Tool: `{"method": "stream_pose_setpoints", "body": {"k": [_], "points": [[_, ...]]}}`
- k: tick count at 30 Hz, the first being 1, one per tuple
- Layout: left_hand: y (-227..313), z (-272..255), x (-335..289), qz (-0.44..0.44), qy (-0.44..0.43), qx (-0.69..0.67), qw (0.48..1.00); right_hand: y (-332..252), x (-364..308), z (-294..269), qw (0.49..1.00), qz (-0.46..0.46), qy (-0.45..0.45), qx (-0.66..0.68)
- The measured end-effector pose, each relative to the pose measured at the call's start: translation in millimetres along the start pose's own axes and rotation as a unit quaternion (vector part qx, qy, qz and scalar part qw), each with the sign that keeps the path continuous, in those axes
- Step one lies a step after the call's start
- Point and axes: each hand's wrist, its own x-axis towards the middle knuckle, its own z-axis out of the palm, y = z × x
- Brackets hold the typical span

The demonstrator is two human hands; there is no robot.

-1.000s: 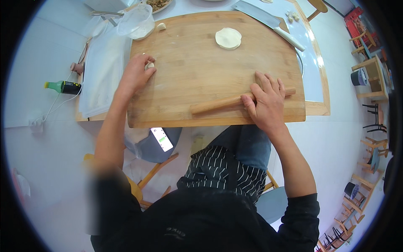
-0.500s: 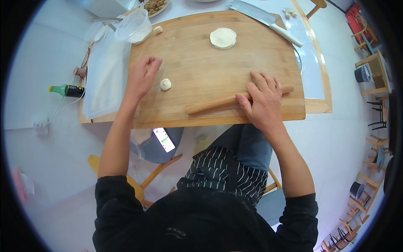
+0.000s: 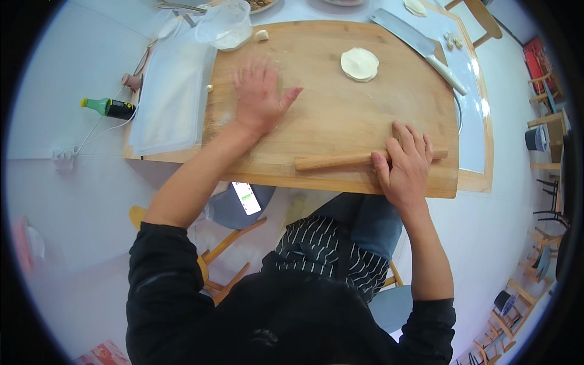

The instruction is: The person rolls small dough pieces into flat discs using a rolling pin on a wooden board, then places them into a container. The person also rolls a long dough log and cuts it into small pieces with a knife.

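Board point(image 3: 316, 109): left hand point(image 3: 258, 96) splayed, palm hidden; right hand point(image 3: 406, 167) atop rolling pin point(image 3: 334, 160), grip unclear. Knife point(image 3: 413, 39), tub point(image 3: 228, 27) at far corners.

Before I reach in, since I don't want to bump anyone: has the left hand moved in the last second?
Yes. The left hand has moved right, away from the left edge of the board and further in over it.
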Motion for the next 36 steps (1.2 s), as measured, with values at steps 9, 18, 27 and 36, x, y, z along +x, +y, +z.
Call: {"method": "stream_pose_setpoints", "body": {"k": [9, 18, 27, 36], "points": [[-22.4, -21.8, 0.8, -0.435, -0.038, -0.461, 0.772, 2.9, -3.1, 1.4, 1.0, -0.008, 0.024, 0.007], [-11.4, -88.8, 2.6, -0.213, -0.38, -0.321, 0.841, 3.9, -2.3, 1.3, 1.0, -0.01, 0.015, 0.011], [48.6, -61.5, 44.5, -0.119, -0.416, -0.378, 0.819, 3.4, -7.5, -0.4, 1.0, -0.001, 0.007, 0.0], [126.7, -7.7, 63.7, -0.028, -0.296, -0.421, 0.857, 7.0, -19.4, -11.3, 0.998, 0.026, -0.053, -0.023]]}}
